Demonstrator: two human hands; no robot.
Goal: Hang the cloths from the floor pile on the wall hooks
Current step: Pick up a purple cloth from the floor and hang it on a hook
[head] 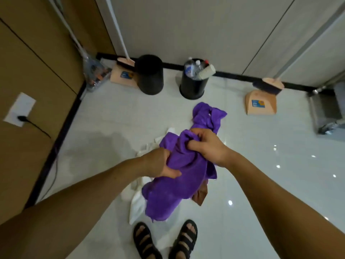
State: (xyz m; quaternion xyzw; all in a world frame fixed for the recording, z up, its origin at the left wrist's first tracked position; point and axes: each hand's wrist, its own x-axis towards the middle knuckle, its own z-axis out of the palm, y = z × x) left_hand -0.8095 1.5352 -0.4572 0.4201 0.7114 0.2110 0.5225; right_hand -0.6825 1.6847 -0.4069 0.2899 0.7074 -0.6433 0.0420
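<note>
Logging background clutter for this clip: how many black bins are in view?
2. The left bin stands beside a dustpan by the wall; the right bin, holding bottles, stands next to it. No others visible.

We see two black bins by the wall: the left bin (pixel 149 75) and the right bin (pixel 193 86), which is stuffed with plastic bottles (pixel 190 69). Outside them stand the left dustpan (pixel 122 75) and the right dustpan (pixel 260 105), each with a broom (pixel 268 85). A black cable (pixel 37 127) plugs into a white wall socket (pixel 19 109).

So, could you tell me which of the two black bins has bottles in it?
The right black bin, nearer the purple cloth on the floor: plastic bottles stick out of its top. The left black bin shows none.
</note>
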